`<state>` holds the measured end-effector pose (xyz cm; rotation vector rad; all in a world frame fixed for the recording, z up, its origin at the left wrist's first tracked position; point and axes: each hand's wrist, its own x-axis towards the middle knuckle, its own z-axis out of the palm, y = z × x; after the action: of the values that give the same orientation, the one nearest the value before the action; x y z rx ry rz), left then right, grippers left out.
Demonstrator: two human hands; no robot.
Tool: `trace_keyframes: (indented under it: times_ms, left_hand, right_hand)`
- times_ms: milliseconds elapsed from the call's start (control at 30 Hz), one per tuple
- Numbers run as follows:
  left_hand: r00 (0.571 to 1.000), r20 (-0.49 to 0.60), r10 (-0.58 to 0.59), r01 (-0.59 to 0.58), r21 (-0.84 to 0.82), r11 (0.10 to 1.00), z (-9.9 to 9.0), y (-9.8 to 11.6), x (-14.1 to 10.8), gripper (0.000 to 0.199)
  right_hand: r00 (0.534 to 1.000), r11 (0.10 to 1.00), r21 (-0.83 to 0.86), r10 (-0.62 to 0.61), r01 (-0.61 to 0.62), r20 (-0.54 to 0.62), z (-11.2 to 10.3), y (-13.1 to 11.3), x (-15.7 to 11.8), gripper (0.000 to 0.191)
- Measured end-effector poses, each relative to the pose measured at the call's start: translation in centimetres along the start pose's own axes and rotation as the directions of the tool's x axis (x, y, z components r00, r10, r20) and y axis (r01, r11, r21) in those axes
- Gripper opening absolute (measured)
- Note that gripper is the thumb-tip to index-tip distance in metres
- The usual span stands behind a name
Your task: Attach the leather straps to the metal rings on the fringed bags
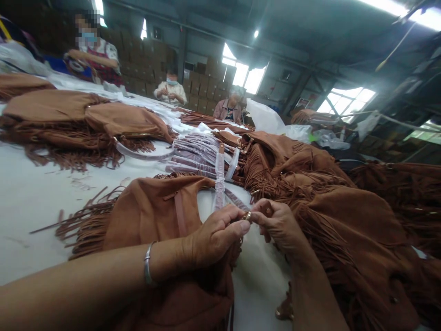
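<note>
A brown suede bag (138, 211) with long fringe lies on the table under my left forearm. Near the bag's right side, my left hand (215, 234) is closed, thumb and fingers pinching a small gold-coloured metal buckle (247, 216). My right hand (280, 225) meets it from the right, its fingers closed on a brown leather strap end (267, 209) with a metal stud. Just beyond my hands rises a strap wrapped in clear plastic (219, 179). How the strap end and the buckle join is hidden by my fingers.
More fringed brown bags (330, 220) are heaped at the right, others (51, 112) at the left. Several plastic-wrapped straps (196, 149) lie beyond my hands. A small brown piece with metal fittings (285, 308) rests near my right forearm. Co-workers (171, 89) are across the white table (31, 197).
</note>
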<state>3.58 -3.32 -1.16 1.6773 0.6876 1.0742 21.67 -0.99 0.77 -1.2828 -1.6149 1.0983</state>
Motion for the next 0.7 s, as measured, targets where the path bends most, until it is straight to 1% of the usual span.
trace_keyframes:
  times_ms: [33, 100, 167, 200, 300, 400, 433, 467, 533, 567, 600, 633, 700]
  left_hand:
    - [1.000, 0.005, 0.000, 0.000, 0.018, 1.000, 0.0, 0.0, 0.0, 0.025]
    - [1.000, 0.014, -0.010, 0.009, 0.051, 0.999, -0.1, 0.0, 0.0, 0.025]
    - [1.000, -0.017, -0.026, 0.028, 0.106, 0.994, -0.2, -0.1, 0.1, 0.027]
    - [0.998, -0.046, -0.036, 0.042, 0.135, 0.990, -0.2, -0.1, 0.1, 0.027]
    - [0.991, -0.130, -0.028, 0.058, 0.230, 0.971, -0.3, -0.2, 0.4, 0.026]
    - [0.988, -0.154, 0.012, 0.042, 0.347, 0.937, -0.5, 0.1, 0.9, 0.026]
    - [0.990, -0.142, -0.013, 0.061, 0.339, 0.939, -0.6, 0.2, 1.0, 0.026]
    - [0.990, -0.123, -0.063, 0.096, 0.293, 0.951, -0.7, 0.4, 1.2, 0.027]
    - [0.982, -0.058, -0.180, 0.186, 0.133, 0.973, -0.7, 0.8, 1.4, 0.026]
    - [0.975, -0.028, -0.219, 0.220, 0.056, 0.974, -0.7, 0.9, 1.5, 0.026]
    - [0.972, -0.019, -0.236, 0.236, 0.005, 0.972, -0.6, 1.1, 1.5, 0.025]
    - [0.972, -0.030, -0.234, 0.234, -0.013, 0.972, -0.5, 1.2, 1.5, 0.025]
    - [0.975, -0.092, -0.203, 0.206, 0.022, 0.978, -0.2, 1.3, 1.5, 0.027]
  right_hand:
    - [1.000, 0.999, -0.031, 0.016, -0.016, 0.001, -0.2, 0.2, 0.1, 0.040]
    - [1.000, 0.999, -0.047, 0.001, 0.001, 0.031, -0.2, 0.5, 0.2, 0.046]
    - [0.997, 0.999, -0.034, -0.026, 0.029, 0.079, 0.1, 0.6, 0.3, 0.049]
    - [0.996, 0.999, -0.030, -0.031, 0.034, 0.083, 0.3, 0.5, 0.4, 0.047]
    - [0.999, 0.999, -0.016, -0.033, 0.033, 0.008, 0.9, 0.1, 0.3, 0.035]
    - [0.996, 0.995, 0.073, -0.060, 0.065, -0.069, 0.7, -0.3, 0.1, 0.029]
    - [0.994, 0.991, 0.105, -0.070, 0.078, -0.081, 0.5, -0.4, 0.0, 0.028]
    - [0.993, 0.988, 0.128, -0.076, 0.087, -0.085, 0.3, -0.5, -0.1, 0.027]
    - [0.994, 0.985, 0.141, -0.088, 0.097, -0.070, 0.2, -0.6, -0.2, 0.027]
    - [0.994, 0.986, 0.134, -0.096, 0.103, -0.059, 0.4, -0.7, -0.3, 0.027]
    - [0.994, 0.987, 0.122, -0.103, 0.108, -0.046, 0.6, -0.7, -0.3, 0.027]
    - [0.994, 0.988, 0.111, -0.107, 0.110, -0.032, 0.9, -0.8, -0.2, 0.027]
    - [0.993, 0.988, 0.099, -0.115, 0.115, -0.005, 1.5, -0.9, -0.2, 0.028]
